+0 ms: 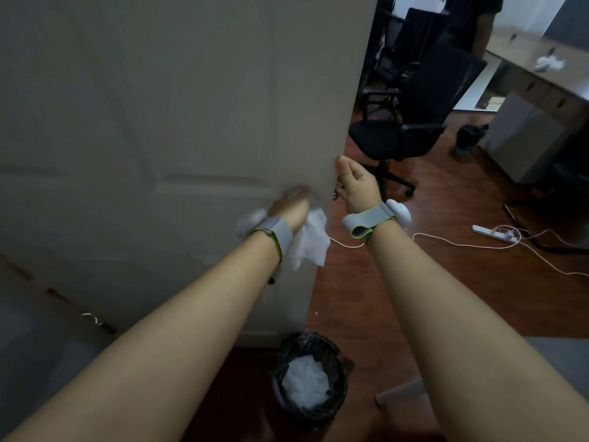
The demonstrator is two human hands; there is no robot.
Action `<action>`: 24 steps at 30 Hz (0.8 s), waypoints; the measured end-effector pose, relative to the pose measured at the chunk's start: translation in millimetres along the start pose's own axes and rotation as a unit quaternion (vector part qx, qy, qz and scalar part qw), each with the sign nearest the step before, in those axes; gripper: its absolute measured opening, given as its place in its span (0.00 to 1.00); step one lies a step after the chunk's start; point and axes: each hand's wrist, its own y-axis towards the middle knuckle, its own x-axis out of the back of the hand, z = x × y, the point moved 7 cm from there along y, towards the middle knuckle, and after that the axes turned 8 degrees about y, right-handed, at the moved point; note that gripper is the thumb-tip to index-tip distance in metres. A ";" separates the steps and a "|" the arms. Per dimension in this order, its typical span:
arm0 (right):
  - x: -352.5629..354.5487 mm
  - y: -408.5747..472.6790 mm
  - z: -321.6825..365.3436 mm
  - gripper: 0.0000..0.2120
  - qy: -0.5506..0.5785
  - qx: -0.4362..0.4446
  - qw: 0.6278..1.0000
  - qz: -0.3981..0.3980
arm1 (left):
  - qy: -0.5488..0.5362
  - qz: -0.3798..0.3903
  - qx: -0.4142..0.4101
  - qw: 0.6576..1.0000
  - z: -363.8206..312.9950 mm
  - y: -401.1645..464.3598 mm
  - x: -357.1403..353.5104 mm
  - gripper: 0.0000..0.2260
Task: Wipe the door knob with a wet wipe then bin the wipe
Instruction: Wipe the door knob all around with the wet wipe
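Observation:
A white panelled door stands half open in front of me. My left hand is blurred and presses a white wet wipe against the door's near face, where the knob lies hidden under hand and wipe. My right hand grips the door's free edge, thumb on the near side. A bit of metal latch shows by that palm. On the floor below stands a black-lined bin holding crumpled white wipes.
Black office chairs stand beyond the door on a wooden floor. A white power strip with cable lies to the right. A desk runs along the far right, and a person stands near it.

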 end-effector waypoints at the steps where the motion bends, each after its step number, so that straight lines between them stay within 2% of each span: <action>1: 1.1 1.0 -1.1 0.15 0.004 -0.004 1.000 0.002 | 0.083 0.001 -0.026 0.996 -6.3 -3.9 -3.6 0.18; 3: 1.5 1.2 -1.3 0.16 0.002 -0.006 1.000 0.009 | 0.163 -0.036 -0.044 0.985 -8.1 -8.3 -1.6 0.15; 5: 2.6 0.8 0.4 0.16 -0.017 -0.008 1.000 0.005 | 0.113 -0.053 -0.016 0.992 1.5 -8.0 3.1 0.15; 6: 3.3 1.0 0.2 0.16 -0.029 -0.013 0.999 0.006 | 0.018 -0.032 0.004 0.999 8.9 -3.9 0.5 0.15; 7: 2.7 -1.2 2.9 0.17 -0.043 -0.009 0.999 0.001 | -0.108 0.030 0.026 0.993 14.4 -0.1 -9.5 0.17; 9: 6.3 -0.2 1.6 0.16 -0.057 -0.009 0.998 0.000 | -0.310 0.166 0.021 0.936 12.3 -1.7 -31.5 0.14; 10: 8.3 1.6 -0.4 0.14 -0.058 -0.009 0.998 0.000 | -0.378 0.199 0.020 0.904 11.2 -2.6 -38.0 0.11; 12: 10.1 2.3 -0.9 0.14 -0.063 -0.013 0.998 0.003 | -0.459 0.196 0.047 0.865 14.1 1.0 -46.4 0.12; 13: 9.3 1.7 0.1 0.15 -0.066 -0.014 0.998 0.004 | -0.456 0.176 0.054 0.871 16.0 1.6 -44.1 0.14; 15: 7.5 1.7 0.8 0.16 -0.061 -0.018 0.998 0.011 | -0.366 0.146 0.057 0.917 18.3 5.9 -37.2 0.11; 17: 5.8 0.9 0.7 0.15 -0.057 -0.017 0.998 0.012 | -0.160 0.117 0.054 0.979 16.9 8.5 -25.1 0.09; 18: 5.4 1.3 0.0 0.13 -0.057 -0.011 0.998 0.014 | -0.061 0.083 0.040 0.994 10.7 8.7 -16.8 0.10; 20: 4.7 0.0 -0.5 0.12 -0.041 -0.011 0.999 0.014 | 0.119 0.056 -0.026 0.991 -10.7 1.6 -10.1 0.11; 21: 4.3 -1.0 -0.1 0.12 -0.036 -0.013 0.999 0.012 | 0.153 0.050 -0.051 0.986 -20.6 -2.8 -9.6 0.12; 24: 5.2 -1.6 -1.1 0.13 -0.044 -0.015 0.999 0.011 | 0.131 0.077 -0.065 0.986 -23.5 -5.8 -12.1 0.15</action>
